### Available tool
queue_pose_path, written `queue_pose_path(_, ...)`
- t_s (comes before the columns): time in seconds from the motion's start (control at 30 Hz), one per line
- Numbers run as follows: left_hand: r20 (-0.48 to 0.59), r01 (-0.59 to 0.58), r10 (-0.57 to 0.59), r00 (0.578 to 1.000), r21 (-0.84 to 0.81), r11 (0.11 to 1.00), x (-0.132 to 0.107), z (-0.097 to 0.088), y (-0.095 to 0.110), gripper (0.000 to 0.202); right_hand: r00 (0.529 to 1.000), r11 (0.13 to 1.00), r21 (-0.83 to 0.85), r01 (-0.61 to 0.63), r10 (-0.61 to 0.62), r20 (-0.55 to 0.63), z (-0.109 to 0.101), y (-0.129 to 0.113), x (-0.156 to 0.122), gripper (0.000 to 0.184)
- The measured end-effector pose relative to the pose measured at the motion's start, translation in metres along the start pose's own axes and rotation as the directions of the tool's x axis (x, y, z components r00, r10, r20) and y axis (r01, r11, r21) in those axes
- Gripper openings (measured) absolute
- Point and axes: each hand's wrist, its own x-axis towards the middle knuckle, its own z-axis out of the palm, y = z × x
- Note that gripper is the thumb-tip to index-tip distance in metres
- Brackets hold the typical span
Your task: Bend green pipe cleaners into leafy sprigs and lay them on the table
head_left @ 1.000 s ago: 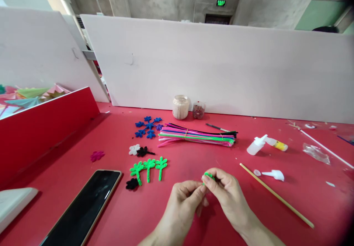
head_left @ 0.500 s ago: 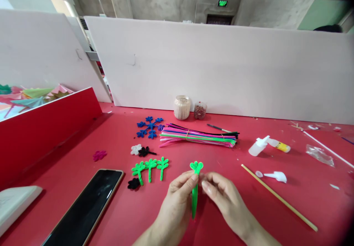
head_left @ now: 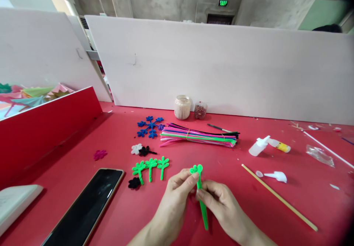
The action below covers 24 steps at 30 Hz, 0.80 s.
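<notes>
Between my hands is a green pipe cleaner (head_left: pixel 204 213), looped into small petals at its top with the doubled ends hanging down. My left hand (head_left: pixel 177 198) pinches it just under the loops. Lower down, the thumb and fingers of my right hand (head_left: pixel 221 201) close on its stem. To the left lie several finished green pipe-cleaner sprigs (head_left: pixel 151 165), with a black flower (head_left: pixel 134 182) below them. Farther back are a white flower (head_left: pixel 136 149), a black flower with a stem (head_left: pixel 144 151) and a blue snowflake-like piece (head_left: pixel 151 125).
A banded bundle of pipe cleaners (head_left: pixel 199 135) lies behind my hands. On the left are a phone (head_left: pixel 85 205) and a magenta flower (head_left: pixel 100 154). At right sit a glue bottle (head_left: pixel 259 146), a white nozzle cap (head_left: pixel 278 176) and a wooden stick (head_left: pixel 279 197). Two jars (head_left: pixel 182 108) stand by the white partition (head_left: pixel 221 69).
My right hand has moved left and down onto the stem and now grips it. The pipe cleaner's lower end has swung right, and its loops sit slightly lower.
</notes>
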Motion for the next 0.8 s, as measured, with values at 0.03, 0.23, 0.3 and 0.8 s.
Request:
queue_pose_path(0.03,0.017,-0.015,0.014,1.0,0.041,0.999,0.001,-0.001,0.001,0.008,1.0,1.0,-0.007,0.007,-0.007,0.015,0.0,0.0,0.0,0.026)
queue_pose_path(0.23,0.069,-0.082,0.071,0.995,0.187,0.979,0.004,-0.005,0.007,0.013,0.999,1.0,-0.021,-0.005,0.006,0.048,0.001,-0.001,-0.002,0.022)
queue_pose_path(0.3,0.076,-0.067,0.053,0.996,0.201,0.977,0.004,-0.005,0.008,0.013,0.999,1.0,-0.017,-0.007,0.008,0.052,0.001,-0.002,-0.002,0.022)
queue_pose_path(0.8,0.08,0.03,-0.033,0.996,0.032,0.999,0.003,-0.003,0.01,0.017,0.993,0.988,0.103,-0.116,0.111,0.051,-0.001,-0.008,-0.002,0.018)
